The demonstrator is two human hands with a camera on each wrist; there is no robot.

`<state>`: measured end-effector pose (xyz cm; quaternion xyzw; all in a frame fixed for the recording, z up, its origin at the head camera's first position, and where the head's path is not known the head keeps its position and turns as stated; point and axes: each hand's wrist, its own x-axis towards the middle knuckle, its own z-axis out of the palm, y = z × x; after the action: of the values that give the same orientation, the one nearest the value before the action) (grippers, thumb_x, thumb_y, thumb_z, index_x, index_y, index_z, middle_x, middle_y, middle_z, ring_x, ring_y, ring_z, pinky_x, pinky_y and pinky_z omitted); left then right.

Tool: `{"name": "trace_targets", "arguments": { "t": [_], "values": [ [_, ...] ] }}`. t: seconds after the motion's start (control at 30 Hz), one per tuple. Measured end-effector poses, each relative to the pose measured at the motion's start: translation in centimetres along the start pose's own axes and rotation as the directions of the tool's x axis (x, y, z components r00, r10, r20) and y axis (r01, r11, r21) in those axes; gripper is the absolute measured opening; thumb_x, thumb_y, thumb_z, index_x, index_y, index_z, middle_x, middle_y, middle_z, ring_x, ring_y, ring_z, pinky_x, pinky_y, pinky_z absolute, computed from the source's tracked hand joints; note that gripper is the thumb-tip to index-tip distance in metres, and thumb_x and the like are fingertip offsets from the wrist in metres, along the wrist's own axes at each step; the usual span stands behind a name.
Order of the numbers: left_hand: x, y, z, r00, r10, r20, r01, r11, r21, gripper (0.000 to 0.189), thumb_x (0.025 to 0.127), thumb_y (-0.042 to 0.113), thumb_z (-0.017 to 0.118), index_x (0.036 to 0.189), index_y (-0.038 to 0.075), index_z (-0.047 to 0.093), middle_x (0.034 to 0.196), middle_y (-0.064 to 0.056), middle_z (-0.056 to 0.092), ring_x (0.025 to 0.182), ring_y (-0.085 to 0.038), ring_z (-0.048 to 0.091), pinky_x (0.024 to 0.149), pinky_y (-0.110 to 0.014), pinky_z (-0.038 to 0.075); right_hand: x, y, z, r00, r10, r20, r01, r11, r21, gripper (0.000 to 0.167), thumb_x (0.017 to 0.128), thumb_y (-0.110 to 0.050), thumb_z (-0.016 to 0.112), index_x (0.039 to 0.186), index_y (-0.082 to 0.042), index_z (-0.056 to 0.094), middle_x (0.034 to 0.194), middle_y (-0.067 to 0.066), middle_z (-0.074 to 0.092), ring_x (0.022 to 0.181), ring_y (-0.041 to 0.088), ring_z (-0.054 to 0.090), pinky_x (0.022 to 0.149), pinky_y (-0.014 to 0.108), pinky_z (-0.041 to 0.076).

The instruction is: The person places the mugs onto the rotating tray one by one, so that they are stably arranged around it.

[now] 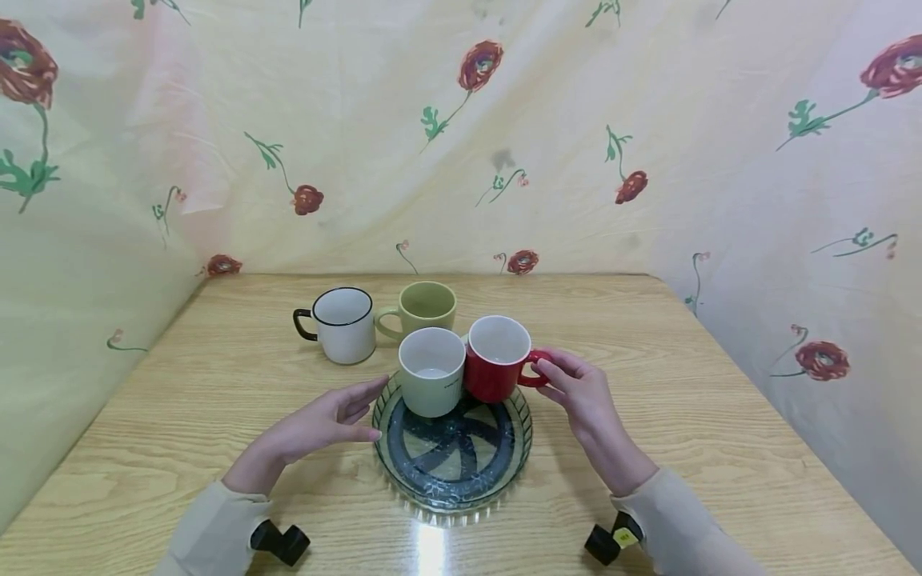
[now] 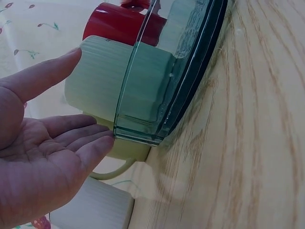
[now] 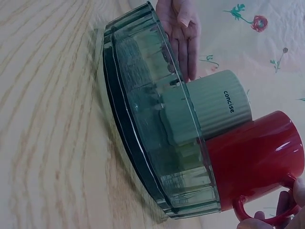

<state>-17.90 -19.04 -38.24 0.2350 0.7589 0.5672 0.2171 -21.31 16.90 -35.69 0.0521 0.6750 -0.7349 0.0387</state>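
Observation:
My right hand (image 1: 579, 392) pinches the handle of a red mug (image 1: 493, 372) with a white inside. The mug stands upright at the far right part of a round glass dish (image 1: 452, 500); whether its base rests on the dish floor I cannot tell. Beside it, inside the dish, is a pale ribbed mug (image 3: 217, 102) marked "concise". My left hand (image 1: 327, 424) is at the dish's left side, fingers extended and thumb apart. In the left wrist view its fingertips (image 2: 102, 143) are at the glass rim, holding nothing.
Behind the dish, on the wooden table (image 1: 166, 408), stand a white mug (image 1: 346, 336) with black rim and handle and an olive-green mug (image 1: 426, 308). Their handles point left. A flowered cloth (image 1: 374, 144) hangs behind the table and along its sides.

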Motion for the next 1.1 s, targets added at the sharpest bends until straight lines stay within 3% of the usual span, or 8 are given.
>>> {"name": "trace_targets", "arguments": {
  "t": [0.63,0.8,1.1],
  "values": [
    [0.0,0.0,0.0,1.0,0.006,-0.001,-0.006,1.0,0.003,0.083,0.092,0.017,0.065,0.151,-0.009,0.012,0.16,-0.027,0.009,0.148,-0.044,0.009,0.121,-0.053,0.012,-0.5,0.3,0.4,0.999,0.012,-0.033,-0.011,1.0,0.011,0.015,0.093,-0.01,0.064,0.101,-0.019,0.073,0.086,-0.014,0.071,0.088,0.004,0.067,0.08,0.022,0.06],
    [0.0,0.0,0.0,1.0,0.012,-0.006,-0.012,1.0,0.01,0.083,0.092,0.017,0.065,0.151,-0.009,0.013,0.16,-0.027,0.01,0.147,-0.044,0.01,0.12,-0.054,0.013,-0.2,0.2,0.7,0.999,0.013,-0.043,-0.012,1.0,0.003,0.017,0.092,-0.013,0.066,0.108,-0.013,0.071,0.088,-0.013,0.071,0.085,0.002,0.068,0.079,0.02,0.06],
    [0.1,-0.1,-0.1,1.0,0.015,-0.006,-0.015,1.0,0.007,0.084,0.092,0.019,0.066,0.151,-0.009,0.013,0.159,-0.027,0.01,0.147,-0.044,0.01,0.12,-0.054,0.014,0.1,-0.1,1.2,0.999,0.043,-0.032,-0.045,0.997,-0.062,0.043,0.094,-0.019,0.064,0.132,0.0,0.057,0.099,-0.012,0.067,0.091,0.002,0.066,0.086,0.021,0.058]
  ]
}}
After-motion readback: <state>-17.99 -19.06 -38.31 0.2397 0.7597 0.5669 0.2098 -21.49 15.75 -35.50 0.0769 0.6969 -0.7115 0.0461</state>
